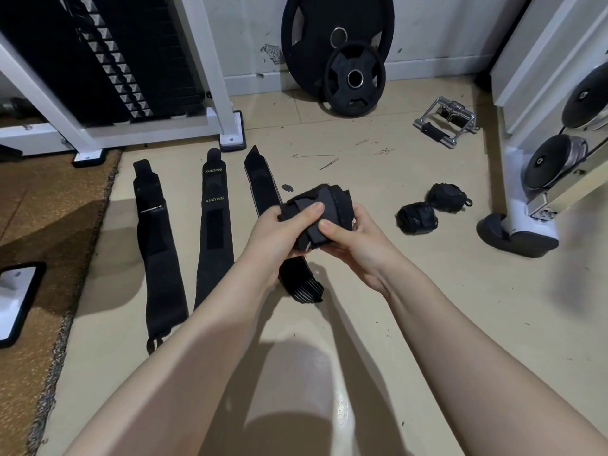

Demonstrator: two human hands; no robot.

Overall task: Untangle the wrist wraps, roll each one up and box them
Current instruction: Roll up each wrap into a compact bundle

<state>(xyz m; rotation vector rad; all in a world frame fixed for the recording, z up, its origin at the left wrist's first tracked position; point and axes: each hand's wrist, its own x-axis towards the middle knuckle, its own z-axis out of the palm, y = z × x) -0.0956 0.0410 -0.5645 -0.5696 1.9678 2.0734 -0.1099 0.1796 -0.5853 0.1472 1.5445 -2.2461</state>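
Fingers of both hands pinch the wrap above the floor, thumbs on top, probably so the roll stays tight. Two rolls wait at the right; three flat wraps lie parallel at the left, ready for rolling.

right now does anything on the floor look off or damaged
Nothing spilled or torn. The floor has dark scuff marks, and the wall paint is chipped beside the large weight plate. No box is in view. Both hands, left hand and right hand, grip a half-rolled wrap.
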